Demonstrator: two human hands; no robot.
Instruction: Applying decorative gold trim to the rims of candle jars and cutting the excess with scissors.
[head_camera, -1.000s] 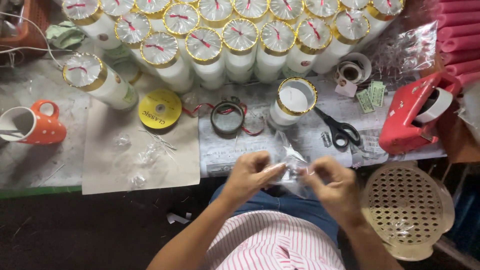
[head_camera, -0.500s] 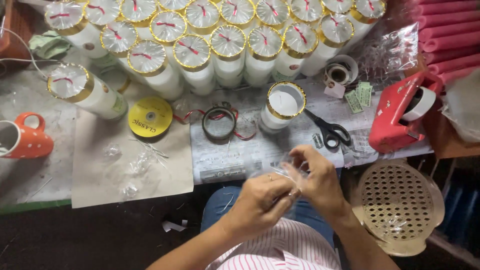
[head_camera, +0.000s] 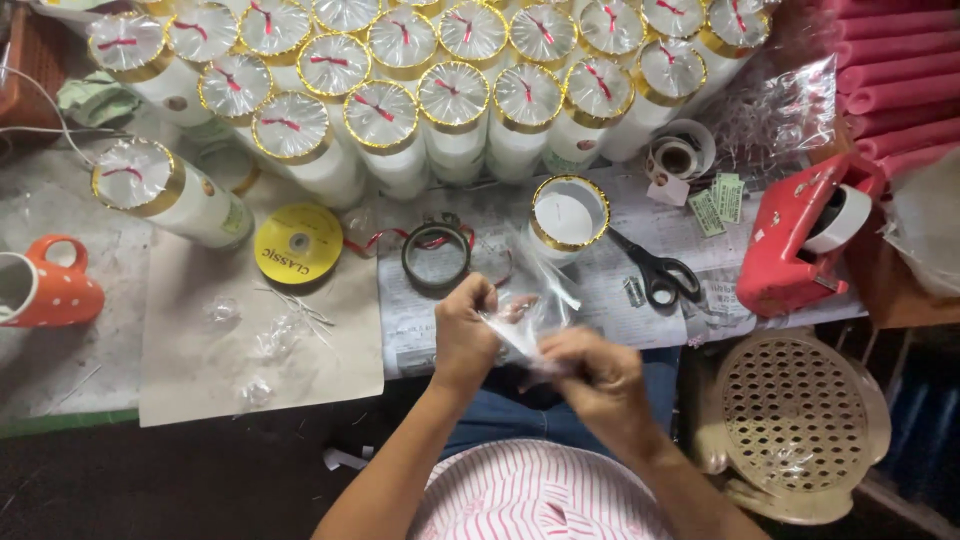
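Note:
My left hand (head_camera: 465, 335) and my right hand (head_camera: 590, 375) both pinch a crinkled piece of clear plastic film (head_camera: 528, 310) at the table's front edge, above my lap. The film stretches between them, and part of it rises toward an open white candle with a gold rim (head_camera: 566, 220) just behind. A dark ring of ribbon with red ribbon trailing from it (head_camera: 436, 255) lies left of that candle. Black scissors (head_camera: 660, 270) lie to its right.
Several wrapped white candles with gold rims and red ties (head_camera: 380, 120) stand in rows at the back. A yellow ribbon spool (head_camera: 297, 243), an orange mug (head_camera: 50, 285), a red tape dispenser (head_camera: 810, 235), pink foam rolls (head_camera: 900, 70) and a beige perforated stool (head_camera: 805, 410) surround the work spot.
My left hand moved up and left while my right hand dropped lower and toward me, so the film is now pulled out between them. The view shifted slightly.

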